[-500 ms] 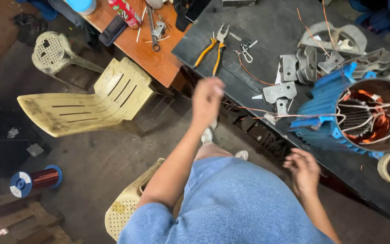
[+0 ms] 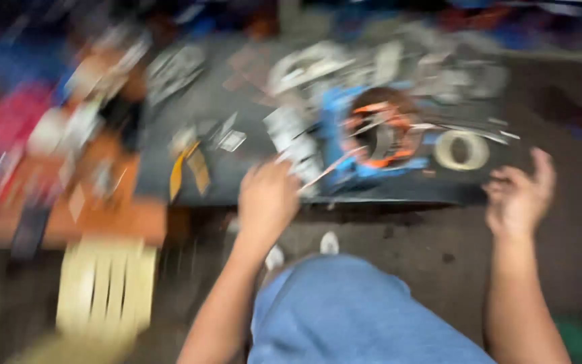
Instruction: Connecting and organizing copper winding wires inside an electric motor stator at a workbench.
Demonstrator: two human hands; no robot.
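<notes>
The whole view is smeared by motion blur, so fine detail is lost. The left hand is raised at the near edge of the dark worktop, its knuckles turned up and its fingers curled under; whether that grip is closed on anything cannot be told, though a thin pale wire runs from just beside the fingers toward the motor. The blue motor, with orange and copper windings showing inside its round opening, lies on the worktop just beyond and to the right of the left hand, near it but not clearly touched. The right hand hovers off the worktop's right corner with its fingers spread and loose, its grip open and holding nothing. A pale ring of tape lies on the worktop between the motor and the right hand, close to the fingertips. Yellow-handled pliers lie to the left of the left hand. A pale slatted chair stands on the floor below them.
</notes>
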